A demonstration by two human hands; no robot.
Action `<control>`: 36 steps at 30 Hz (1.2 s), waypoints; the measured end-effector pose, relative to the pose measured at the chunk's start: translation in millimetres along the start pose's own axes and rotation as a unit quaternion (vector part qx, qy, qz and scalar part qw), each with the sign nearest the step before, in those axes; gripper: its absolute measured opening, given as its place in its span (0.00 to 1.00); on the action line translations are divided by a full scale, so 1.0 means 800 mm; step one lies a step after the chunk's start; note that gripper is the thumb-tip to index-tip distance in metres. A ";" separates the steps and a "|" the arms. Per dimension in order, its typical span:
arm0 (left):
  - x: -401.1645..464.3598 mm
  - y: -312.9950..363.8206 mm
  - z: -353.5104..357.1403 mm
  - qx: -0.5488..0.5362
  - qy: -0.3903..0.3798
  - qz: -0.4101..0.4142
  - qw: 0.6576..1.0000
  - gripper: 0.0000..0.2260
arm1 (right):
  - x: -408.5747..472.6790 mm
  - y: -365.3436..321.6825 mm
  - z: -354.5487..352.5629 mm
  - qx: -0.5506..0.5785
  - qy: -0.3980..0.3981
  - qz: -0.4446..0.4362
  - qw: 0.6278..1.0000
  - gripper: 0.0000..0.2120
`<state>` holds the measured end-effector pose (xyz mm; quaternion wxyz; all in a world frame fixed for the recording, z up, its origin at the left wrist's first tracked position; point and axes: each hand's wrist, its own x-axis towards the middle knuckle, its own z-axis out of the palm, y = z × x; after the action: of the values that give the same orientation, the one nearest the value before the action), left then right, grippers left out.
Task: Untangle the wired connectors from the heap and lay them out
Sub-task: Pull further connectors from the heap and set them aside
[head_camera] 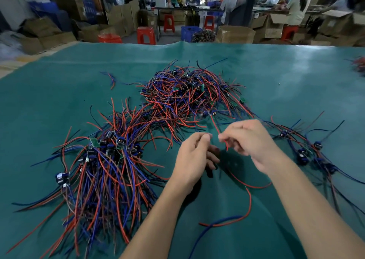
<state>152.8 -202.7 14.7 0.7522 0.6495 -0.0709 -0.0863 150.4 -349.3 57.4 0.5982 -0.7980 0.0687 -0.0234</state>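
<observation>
Separation step. The right hand (250, 142) pinches a red wire (216, 127) running back to the tangled heap (189, 95) on the green mat (59, 85); the left hand (194, 156) is closed, its contents hidden. Laid-out wired connectors (102, 160) lie at left. Next, judged: draw the wire clear without dragging neighbours.

**Head View: Hands at the Wire Heap**

The table (59, 93) carries a green mat. A tangled heap (189, 95) of red, blue and black wired connectors lies at centre. A second bundle (102, 166) lies at left, its wires roughly parallel. A smaller group (308, 150) lies at right. The left hand (194, 160) is curled, thumb against forefinger. The right hand (254, 142) pinches a red wire (216, 127) running up to the heap. Both hands are just beside each other.
</observation>
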 end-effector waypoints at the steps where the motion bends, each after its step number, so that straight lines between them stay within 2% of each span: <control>1: 0.000 0.000 0.000 -0.009 0.004 -0.004 1.000 0.12 | -0.010 -0.001 0.002 0.003 -0.044 0.001 0.999 0.07; 6: 0.002 -0.001 -0.006 -0.026 0.015 -0.010 0.999 0.16 | -0.031 -0.006 0.006 0.008 -0.243 -0.006 0.970 0.04; 9: 0.002 -0.001 -0.007 -0.002 0.013 -0.005 1.000 0.13 | -0.033 -0.002 0.002 -0.025 -0.305 -0.020 0.952 0.06; 11: 0.001 -0.002 -0.005 0.013 0.005 0.004 1.000 0.11 | -0.028 0.003 0.001 -0.038 -0.259 -0.020 0.965 0.09; 14: -0.003 -0.001 -0.004 0.042 -0.015 0.004 0.999 0.11 | -0.013 0.016 0.000 -0.044 -0.034 -0.033 0.998 0.14; 15: -0.004 -0.001 -0.004 0.043 -0.030 0.000 0.999 0.11 | -0.009 0.020 -0.001 -0.025 0.019 -0.032 0.999 0.12; 16: -0.005 0.000 -0.003 0.045 -0.049 -0.003 0.998 0.11 | -0.007 0.022 -0.001 0.010 0.036 -0.024 0.999 0.10; 20: -0.010 0.002 -0.004 0.067 -0.097 0.006 0.993 0.13 | -0.008 0.019 0.001 0.112 -0.047 -0.003 0.993 0.06; 22: -0.011 0.001 -0.003 0.079 -0.095 0.022 0.992 0.14 | -0.009 0.016 -0.003 0.161 -0.068 0.005 0.985 0.04; 25: -0.011 0.001 -0.003 0.090 -0.092 0.036 0.991 0.15 | -0.007 0.017 -0.010 0.214 -0.077 0.004 0.974 0.07; 28: -0.010 0.002 -0.004 0.067 -0.099 0.040 0.992 0.15 | -0.006 0.016 -0.008 0.218 -0.028 -0.016 0.975 0.02; 31: -0.009 0.003 -0.005 0.062 -0.103 0.034 0.992 0.15 | 0.000 0.023 -0.005 0.191 0.036 -0.040 0.980 0.09; 36: -0.010 0.004 -0.005 0.068 -0.113 0.030 0.991 0.16 | 0.008 0.029 -0.016 0.138 0.165 -0.079 0.973 0.09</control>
<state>145.7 -196.5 17.4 0.6959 0.6825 -0.1803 -0.1316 153.1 -368.7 38.9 0.6791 -0.6958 0.0994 -0.2117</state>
